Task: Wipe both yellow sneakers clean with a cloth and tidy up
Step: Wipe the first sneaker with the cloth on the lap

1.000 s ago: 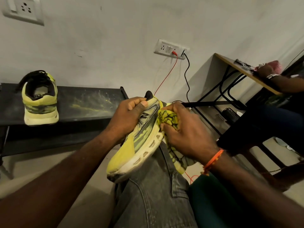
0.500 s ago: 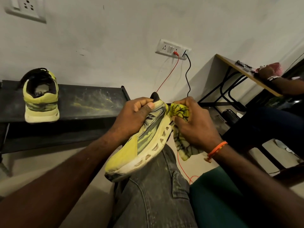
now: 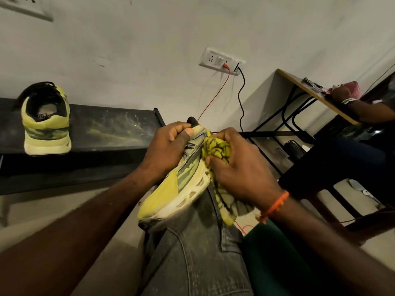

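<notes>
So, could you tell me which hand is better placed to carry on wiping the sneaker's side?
The right hand: it already grips the cloth against the sneaker, while the left hand holds its heel.

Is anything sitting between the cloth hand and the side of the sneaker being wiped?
Nothing visible. The right hand bunches the yellow, black-patterned cloth straight against the side of the yellow mesh sneaker, which the left hand grips near the heel over the grey-jeaned knee.
</notes>
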